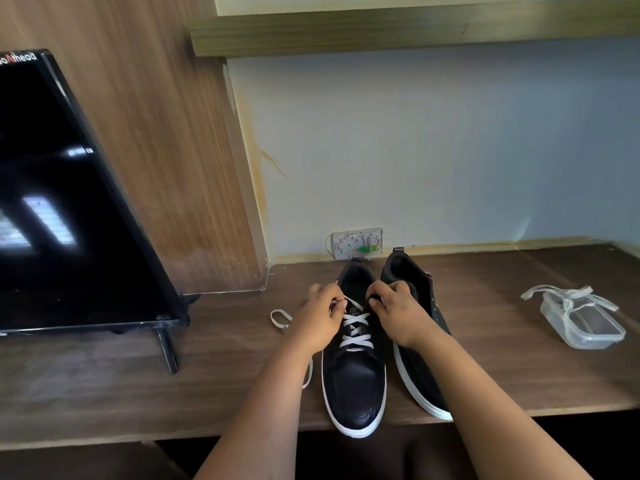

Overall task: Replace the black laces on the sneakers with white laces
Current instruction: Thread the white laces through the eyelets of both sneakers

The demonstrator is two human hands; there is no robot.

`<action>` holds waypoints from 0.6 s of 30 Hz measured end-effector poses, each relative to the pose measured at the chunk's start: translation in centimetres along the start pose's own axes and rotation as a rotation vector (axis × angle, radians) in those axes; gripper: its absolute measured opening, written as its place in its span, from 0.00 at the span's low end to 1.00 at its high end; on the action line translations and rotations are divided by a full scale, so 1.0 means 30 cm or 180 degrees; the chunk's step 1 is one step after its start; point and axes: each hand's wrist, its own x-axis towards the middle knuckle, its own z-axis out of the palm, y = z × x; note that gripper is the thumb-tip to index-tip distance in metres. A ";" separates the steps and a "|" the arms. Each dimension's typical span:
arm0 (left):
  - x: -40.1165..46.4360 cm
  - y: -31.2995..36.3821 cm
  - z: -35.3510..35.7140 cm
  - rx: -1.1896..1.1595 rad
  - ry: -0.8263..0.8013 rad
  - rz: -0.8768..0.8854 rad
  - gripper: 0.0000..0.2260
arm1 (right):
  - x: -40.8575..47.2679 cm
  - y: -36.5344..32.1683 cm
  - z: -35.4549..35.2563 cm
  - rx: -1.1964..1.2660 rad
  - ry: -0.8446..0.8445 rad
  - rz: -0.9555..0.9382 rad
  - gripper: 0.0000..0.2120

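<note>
Two black sneakers with white soles stand on the wooden desk (207, 393), toes toward me. The left sneaker (355, 379) carries a white lace (355, 329) crossed through its lower eyelets. My left hand (320, 318) pinches one end of that lace near the top eyelets on the left side. My right hand (398, 310) grips the shoe's right upper edge by the tongue, fingers curled. The right sneaker (420, 372) lies partly under my right forearm and shows no lace. A loose length of the white lace (278, 318) trails on the desk left of my left hand.
A clear plastic container (585, 322) at the right holds another white lace (568, 296) draped over its rim. A black monitor (69, 202) on a stand fills the left. A white wall socket (356, 242) sits behind the shoes. The desk's front edge runs just below the toes.
</note>
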 end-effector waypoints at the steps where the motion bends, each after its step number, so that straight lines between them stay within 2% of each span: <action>1: -0.001 -0.004 -0.003 -0.0091 -0.0033 -0.0042 0.03 | 0.000 0.000 0.003 0.0013 0.0028 0.0010 0.09; 5: -0.008 -0.004 -0.004 -0.0110 -0.0120 0.0074 0.03 | -0.004 -0.005 0.019 0.0057 0.0200 0.0050 0.09; 9: -0.020 0.014 -0.010 0.0226 -0.0335 0.0292 0.10 | -0.007 -0.007 0.025 0.0126 0.0276 0.0016 0.09; 12: -0.019 0.019 -0.009 0.0278 -0.0137 0.0318 0.08 | -0.015 -0.009 0.025 0.0213 0.0299 0.0039 0.12; 15: -0.018 0.022 -0.015 -0.0066 -0.0135 0.0055 0.16 | -0.043 -0.021 0.011 0.0270 0.0252 0.0065 0.21; 17: -0.014 0.015 -0.024 -0.0423 -0.0272 -0.0296 0.22 | -0.087 -0.037 0.005 0.0316 0.0123 0.0126 0.31; 18: -0.011 0.007 -0.027 -0.0492 -0.0312 -0.0416 0.21 | -0.113 -0.049 0.009 0.0363 0.0039 0.0191 0.38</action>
